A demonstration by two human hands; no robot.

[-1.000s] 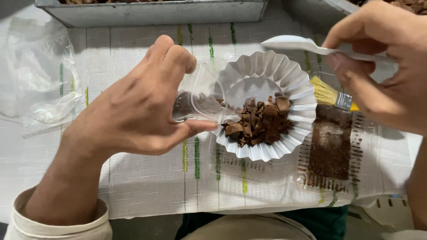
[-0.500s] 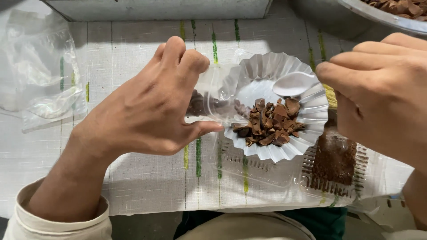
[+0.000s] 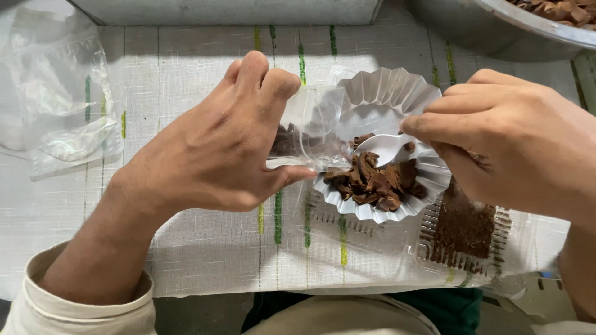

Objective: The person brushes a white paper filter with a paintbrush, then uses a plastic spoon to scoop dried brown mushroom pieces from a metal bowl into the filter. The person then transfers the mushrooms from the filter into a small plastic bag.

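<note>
My left hand grips a small clear plastic bag by its mouth; some brown pieces show inside it. The bag's opening lies against the left side of a white fluted paper tray that holds a heap of brown bark-like pieces. My right hand pinches a white plastic spoon, whose bowl rests on the heap next to the bag's mouth.
A white woven sack with green and yellow stripes covers the table. Empty clear bags lie at the left. A metal tray and a metal bowl of brown pieces stand at the back. Brown powder lies on plastic under my right hand.
My right hand has brought the spoon down from above the fluted tray into the brown pieces, toward the bag's mouth. My left hand has kept holding the bag.
</note>
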